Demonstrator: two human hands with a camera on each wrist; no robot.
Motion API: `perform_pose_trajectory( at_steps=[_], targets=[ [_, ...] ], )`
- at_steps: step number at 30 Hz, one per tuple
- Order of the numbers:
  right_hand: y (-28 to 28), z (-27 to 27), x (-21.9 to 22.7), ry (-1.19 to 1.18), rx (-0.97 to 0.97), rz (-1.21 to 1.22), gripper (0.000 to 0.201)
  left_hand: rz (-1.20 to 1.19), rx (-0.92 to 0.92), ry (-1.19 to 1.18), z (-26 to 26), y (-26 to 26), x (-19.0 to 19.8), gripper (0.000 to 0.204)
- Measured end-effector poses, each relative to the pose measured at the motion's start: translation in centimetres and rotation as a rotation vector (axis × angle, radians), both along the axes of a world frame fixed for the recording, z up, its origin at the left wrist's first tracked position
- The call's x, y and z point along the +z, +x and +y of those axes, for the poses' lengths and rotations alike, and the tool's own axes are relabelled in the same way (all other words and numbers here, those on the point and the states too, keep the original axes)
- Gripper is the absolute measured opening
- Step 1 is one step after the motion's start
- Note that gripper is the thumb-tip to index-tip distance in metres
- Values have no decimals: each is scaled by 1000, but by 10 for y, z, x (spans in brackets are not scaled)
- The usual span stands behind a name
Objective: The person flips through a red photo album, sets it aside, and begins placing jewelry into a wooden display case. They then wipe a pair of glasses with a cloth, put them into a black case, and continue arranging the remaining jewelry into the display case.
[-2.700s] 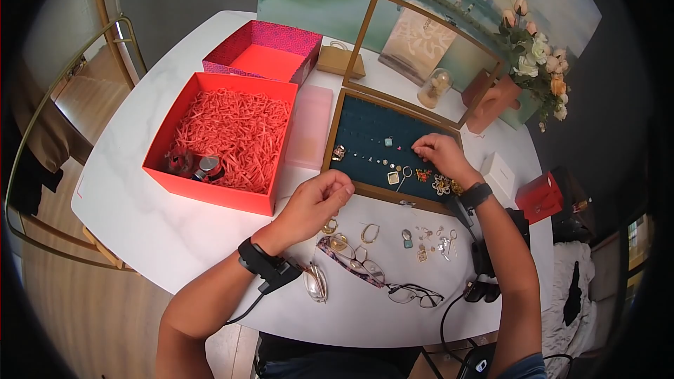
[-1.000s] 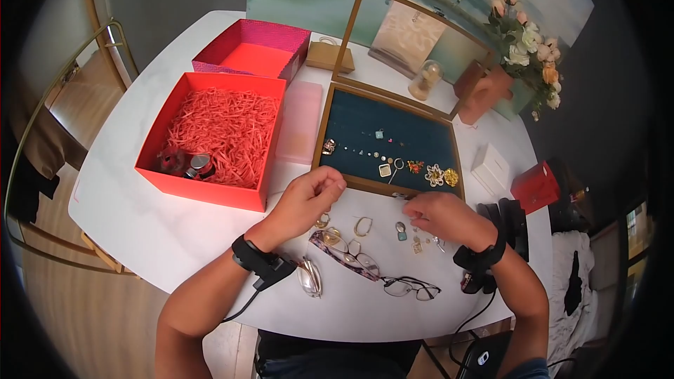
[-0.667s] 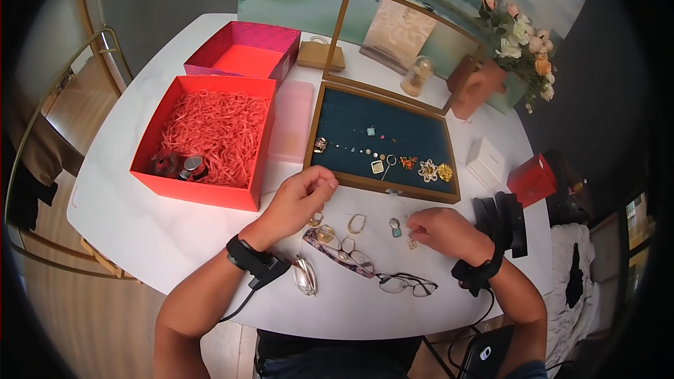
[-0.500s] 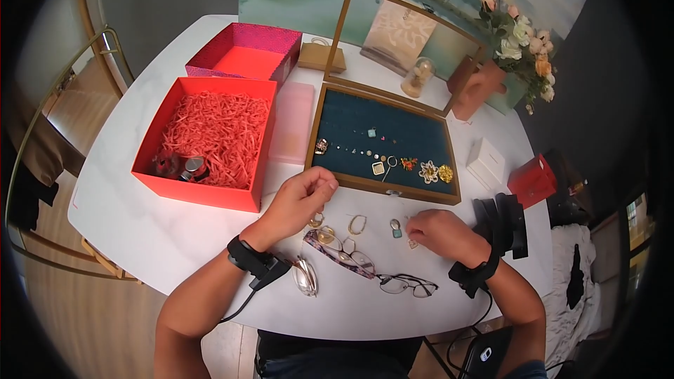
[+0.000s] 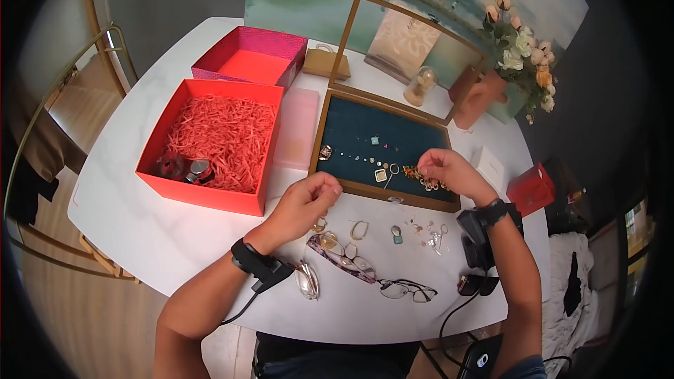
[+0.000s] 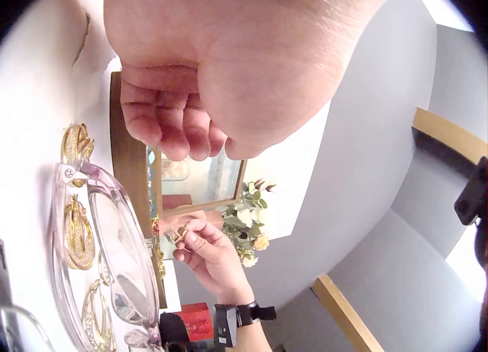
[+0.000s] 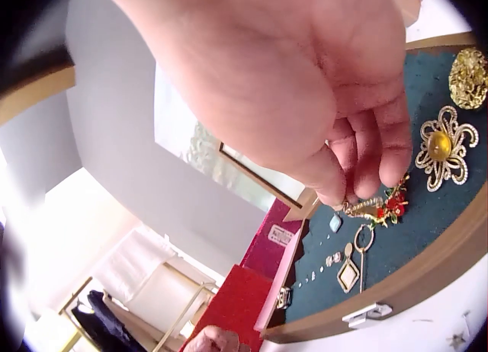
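Note:
My right hand is over the front right of the velvet-lined jewelry case, its glass lid raised. Between thumb and fingers it pinches a small gold-coloured piece of jewelry, partly hidden by the fingertips. Just past it lies a red-flowered brooch, with a yellow-stone flower brooch and a round gold brooch to the side. A row of small studs and a square-framed pendant also lie on the velvet. My left hand holds nothing, fingers loosely curled, near the case's front left corner.
Nearer me lie gold hoop earrings, a turquoise-stone piece, several small trinkets and eyeglasses. At left stands a red box of shredded paper, beside a pink case. White and red boxes flank the right.
My right hand has risen from the loose trinkets on the table and moved forward over the case, with a small piece in its fingers. The left hand stays about where it was.

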State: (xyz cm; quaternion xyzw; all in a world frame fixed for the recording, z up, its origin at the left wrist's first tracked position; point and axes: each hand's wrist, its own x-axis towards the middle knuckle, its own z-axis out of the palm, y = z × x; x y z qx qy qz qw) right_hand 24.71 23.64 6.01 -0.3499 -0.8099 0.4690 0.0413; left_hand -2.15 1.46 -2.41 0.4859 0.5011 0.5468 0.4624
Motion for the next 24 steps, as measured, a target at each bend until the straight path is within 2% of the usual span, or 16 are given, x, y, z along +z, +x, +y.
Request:
perform_pose_trajectory(
  at_steps=[1, 6, 8, 12, 22, 24],
  targets=[
    [-1, 6, -2, -78, -25, -7, 5, -8, 4, 16, 0, 0, 0, 20],
    [-11, 16, -4, -65, -45, 78, 5, -35, 8, 16, -2, 2, 4, 20],
    [-16, 25, -5, 20, -60, 127, 6, -31, 3, 10, -1, 1, 5, 20],
    [-25, 42, -17, -28, -133, 267, 8, 14, -19, 11, 0, 0, 3, 15],
    [-32, 53, -28, -88, -88, 130, 9, -5, 19, 34, 0, 3, 1, 19],
    [-34, 56, -31, -78, -10, 83, 6, -7, 13, 33, -1, 2, 2, 19]
  ],
)
